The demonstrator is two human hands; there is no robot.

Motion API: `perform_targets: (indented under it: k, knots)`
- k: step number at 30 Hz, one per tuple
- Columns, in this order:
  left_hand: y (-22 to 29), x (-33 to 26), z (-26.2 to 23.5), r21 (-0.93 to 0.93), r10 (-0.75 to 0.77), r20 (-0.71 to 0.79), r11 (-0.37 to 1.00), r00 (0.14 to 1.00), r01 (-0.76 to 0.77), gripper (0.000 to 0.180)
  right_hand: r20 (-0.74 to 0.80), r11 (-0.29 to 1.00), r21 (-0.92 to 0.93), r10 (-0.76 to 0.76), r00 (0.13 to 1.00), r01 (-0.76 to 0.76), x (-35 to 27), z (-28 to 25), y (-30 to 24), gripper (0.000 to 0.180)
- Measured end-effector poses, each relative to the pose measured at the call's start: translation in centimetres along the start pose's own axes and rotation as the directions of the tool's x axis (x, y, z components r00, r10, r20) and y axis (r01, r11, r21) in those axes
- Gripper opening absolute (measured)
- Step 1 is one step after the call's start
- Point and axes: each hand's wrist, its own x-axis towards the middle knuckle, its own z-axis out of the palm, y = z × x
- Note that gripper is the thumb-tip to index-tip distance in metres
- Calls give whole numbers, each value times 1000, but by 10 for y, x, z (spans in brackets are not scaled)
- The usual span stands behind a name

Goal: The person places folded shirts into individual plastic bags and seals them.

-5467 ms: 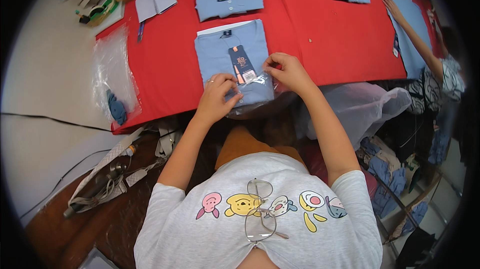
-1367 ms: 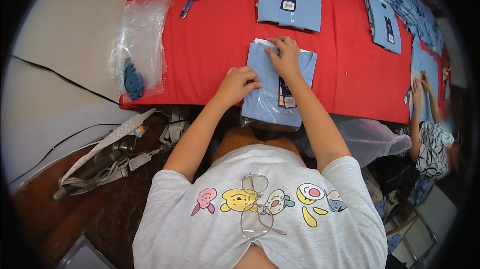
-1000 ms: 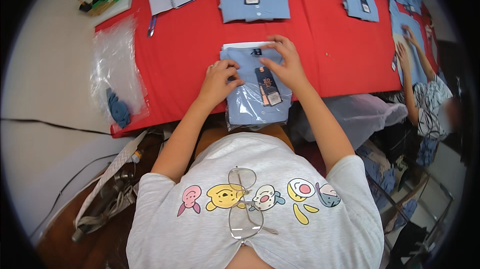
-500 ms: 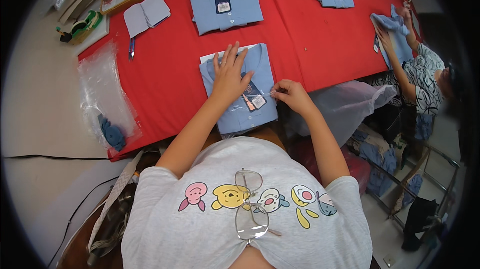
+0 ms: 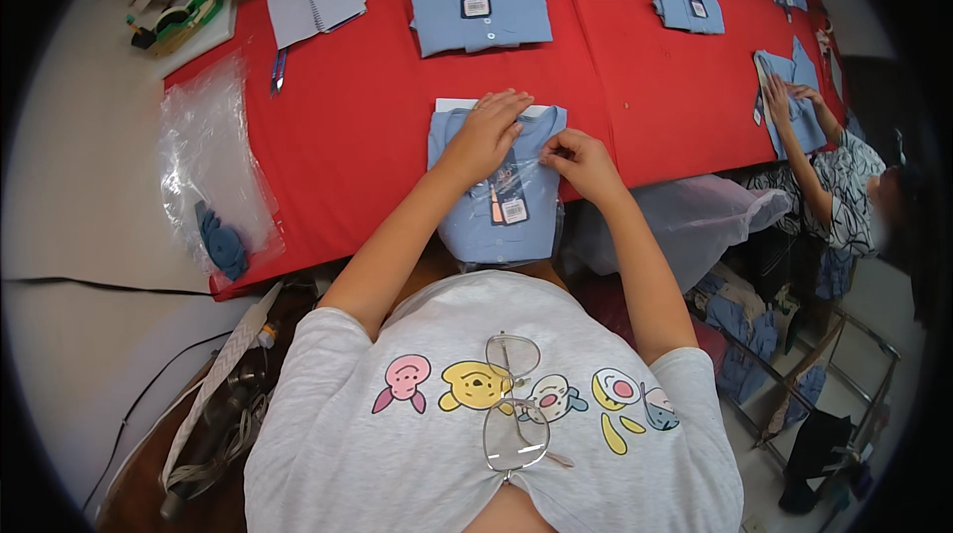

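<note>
A folded light blue shirt (image 5: 462, 220) lies at the near edge of the table, partly inside a clear plastic bag (image 5: 555, 235). A dark hang tag (image 5: 510, 194) shows through the film, and a strip of white card (image 5: 454, 105) sticks out at the far end. My left hand (image 5: 486, 136) rests flat across the shirt's collar end, fingers stretched toward the right. At the shirt's right side, my right hand (image 5: 583, 162) pinches the rim of the bag between thumb and fingers.
Another folded blue shirt (image 5: 476, 2) lies farther back on the red cloth (image 5: 367, 126). To the left are empty clear bags (image 5: 208, 156), an open notebook (image 5: 318, 7) and a tape dispenser (image 5: 184, 22). A co-worker's hands (image 5: 784, 101) handle a shirt at the right.
The bag's rim has moved farther up the shirt, covering more of it. My left hand has turned its fingers rightward over the collar end. The co-worker's hands have come closer together.
</note>
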Motion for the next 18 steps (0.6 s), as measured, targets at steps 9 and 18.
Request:
perform_targets:
  k: [9,18]
  knots:
    - [33,-90,-119,150,-224,253,970,941,191,32,113,982,-176,-43,993,63,-4,-4,-24,14]
    - [24,-80,-106,52,-347,236,937,908,344,13,-74,914,-383,-173,982,132,-3,-6,-27,17]
